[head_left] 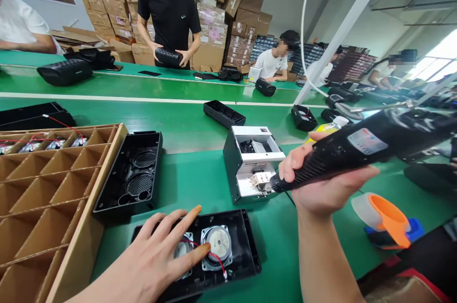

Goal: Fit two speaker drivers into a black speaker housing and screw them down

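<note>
My left hand (162, 255) lies flat, fingers spread, on a black speaker housing (246, 246) at the near edge of the green table. It presses on a round silver speaker driver (218, 242) with red wire. My right hand (323, 177) grips a black electric screwdriver (360, 148). Its tip points left at the white and grey screw feeder box (250, 160). A cable runs up from the screwdriver's rear.
A second empty black housing (130, 174) lies left of centre, beside a cardboard divider tray (46, 198) with several parts in its far cells. An orange tape dispenser (387, 219) sits right. Other people work across the green conveyor table (185, 122), with stacked cartons behind.
</note>
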{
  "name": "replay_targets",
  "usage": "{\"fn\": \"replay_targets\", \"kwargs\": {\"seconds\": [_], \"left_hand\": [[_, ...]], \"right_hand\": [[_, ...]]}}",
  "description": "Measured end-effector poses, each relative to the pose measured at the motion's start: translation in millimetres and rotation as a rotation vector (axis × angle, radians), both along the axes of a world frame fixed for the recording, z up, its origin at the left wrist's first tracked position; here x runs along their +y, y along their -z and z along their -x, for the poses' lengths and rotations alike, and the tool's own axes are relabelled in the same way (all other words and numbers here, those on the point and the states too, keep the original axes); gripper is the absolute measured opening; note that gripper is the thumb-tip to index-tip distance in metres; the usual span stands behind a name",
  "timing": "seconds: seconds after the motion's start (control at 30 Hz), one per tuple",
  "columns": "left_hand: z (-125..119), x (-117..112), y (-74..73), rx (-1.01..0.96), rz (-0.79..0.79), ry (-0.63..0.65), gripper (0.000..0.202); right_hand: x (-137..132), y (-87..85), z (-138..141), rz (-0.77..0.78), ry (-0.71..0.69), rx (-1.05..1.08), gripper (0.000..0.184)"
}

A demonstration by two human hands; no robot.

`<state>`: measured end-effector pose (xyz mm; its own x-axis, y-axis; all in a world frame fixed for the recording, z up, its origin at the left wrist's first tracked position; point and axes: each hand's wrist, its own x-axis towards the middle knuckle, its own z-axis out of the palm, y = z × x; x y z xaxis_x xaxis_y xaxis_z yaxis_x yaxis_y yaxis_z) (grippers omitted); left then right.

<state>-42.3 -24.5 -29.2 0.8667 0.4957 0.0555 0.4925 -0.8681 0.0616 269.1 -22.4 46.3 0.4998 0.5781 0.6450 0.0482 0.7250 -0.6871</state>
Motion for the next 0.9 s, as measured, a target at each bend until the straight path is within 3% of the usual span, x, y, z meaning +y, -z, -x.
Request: {"fn": "replay_targets", "kwargs": {"seconds": [0.13,0.37,0.57,0.8,0.9], "left_hand": [[-1.5,2.2,4.7,-0.044,0.008,0.055,0.112],[-7.2,-6.2,-6.6,-0.036,0.004,-0.029,0.094],[-6.0,5.7,-15.5,0.016,0.113,0.059,0.093],[-9.9,2.1,-29.3,0.019,0.201,0.034,0.091],[-9.3,-1.1,-27.6,0.036,0.255,0.020,0.090]], "right_hand": [[-8.9,1.1,-3.2,0.011,-0.023,-0.006,0.063],[-10.4,-4.5,-2.5,-0.075,0.069,-0.016,0.063],[-1.7,1.9,-6.9,0.002,0.052,-0.037,0.069],[-14.7,-2.6,-0.7,0.037,0.003,-0.031,0.069],[-30.7,-12.3,3.5,0.152,-0.057,0.035,0.054]]}}
